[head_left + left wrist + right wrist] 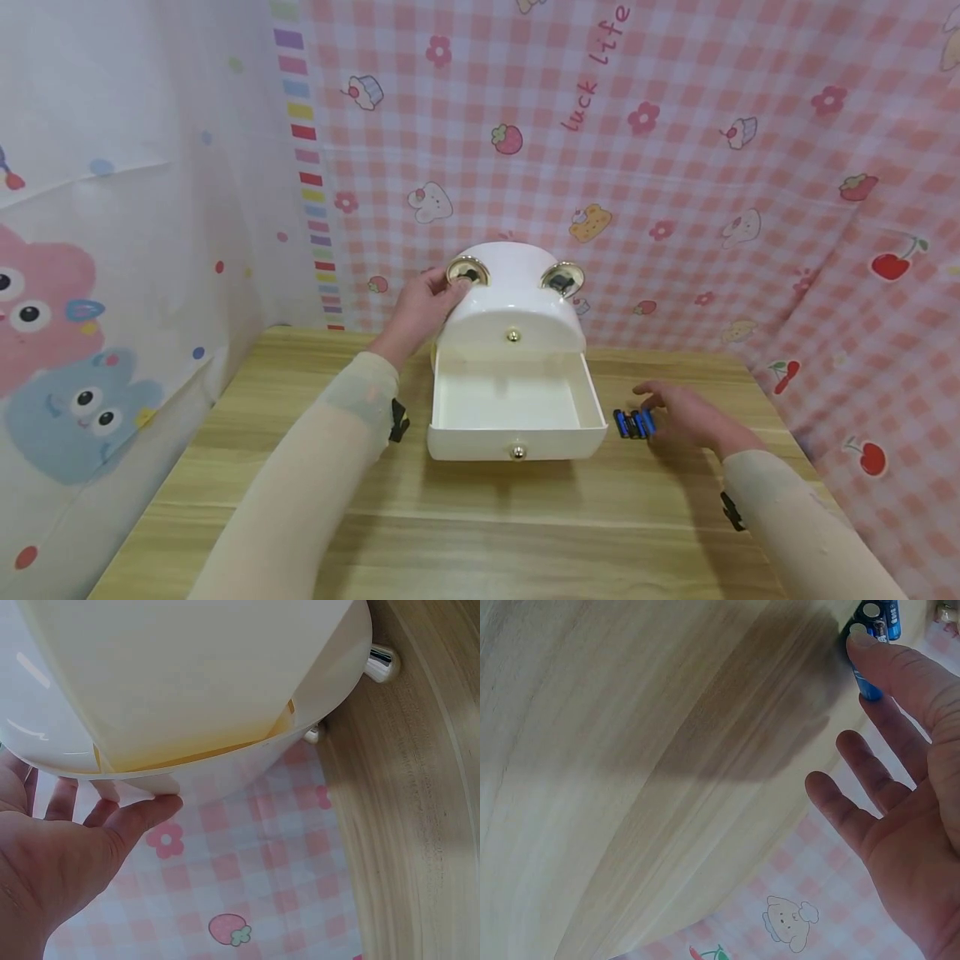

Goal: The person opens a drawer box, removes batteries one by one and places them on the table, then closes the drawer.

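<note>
A glossy white drawer box (517, 312) with two gold-rimmed round eyes stands at the back of the table, its lower drawer (517, 443) pulled out and showing a bare white inside. My left hand (423, 312) grips the box's upper left side, thumb by the left eye; in the left wrist view, its thumb and fingers lie against the smooth side wall (225, 776). Right of the drawer, several blue-and-black batteries (630, 424) lie side by side. My right hand (686, 414) pinches the rightmost battery (868, 684) between thumb and index finger, its other fingers spread loosely.
The wood-grain table (480, 533) ends at a pink checked cloth (660, 150) behind, with a white patterned cloth (135, 250) along the left. A gold knob (513, 336) marks the closed upper drawer, another knob (518, 452) the pulled-out one.
</note>
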Demonstrator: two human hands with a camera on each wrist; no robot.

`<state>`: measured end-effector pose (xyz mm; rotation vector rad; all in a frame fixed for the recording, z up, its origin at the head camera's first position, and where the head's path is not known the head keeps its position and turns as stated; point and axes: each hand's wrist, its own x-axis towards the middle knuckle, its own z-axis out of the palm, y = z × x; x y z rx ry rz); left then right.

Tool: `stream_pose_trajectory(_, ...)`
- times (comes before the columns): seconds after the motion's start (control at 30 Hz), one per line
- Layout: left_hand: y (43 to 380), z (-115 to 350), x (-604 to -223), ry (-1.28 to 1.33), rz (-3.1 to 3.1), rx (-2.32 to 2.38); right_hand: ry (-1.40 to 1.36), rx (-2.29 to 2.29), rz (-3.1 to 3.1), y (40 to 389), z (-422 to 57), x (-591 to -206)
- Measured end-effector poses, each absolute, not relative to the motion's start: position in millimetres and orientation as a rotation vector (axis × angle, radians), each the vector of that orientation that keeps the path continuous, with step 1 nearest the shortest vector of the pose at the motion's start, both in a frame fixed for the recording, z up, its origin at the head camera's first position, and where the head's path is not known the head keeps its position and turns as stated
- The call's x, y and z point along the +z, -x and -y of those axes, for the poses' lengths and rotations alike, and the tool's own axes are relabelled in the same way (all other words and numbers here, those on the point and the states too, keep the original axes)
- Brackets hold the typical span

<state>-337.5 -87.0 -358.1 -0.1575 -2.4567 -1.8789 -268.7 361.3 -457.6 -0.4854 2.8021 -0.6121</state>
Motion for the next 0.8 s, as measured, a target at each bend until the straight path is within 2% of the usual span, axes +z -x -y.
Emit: stream_pose_trajectory(0.8, 337.9, 87.7, -358.2, 0.156, 2.470, -1.851, 0.560, -0.533, -2.832, 270.6, -358.3, -465.7)
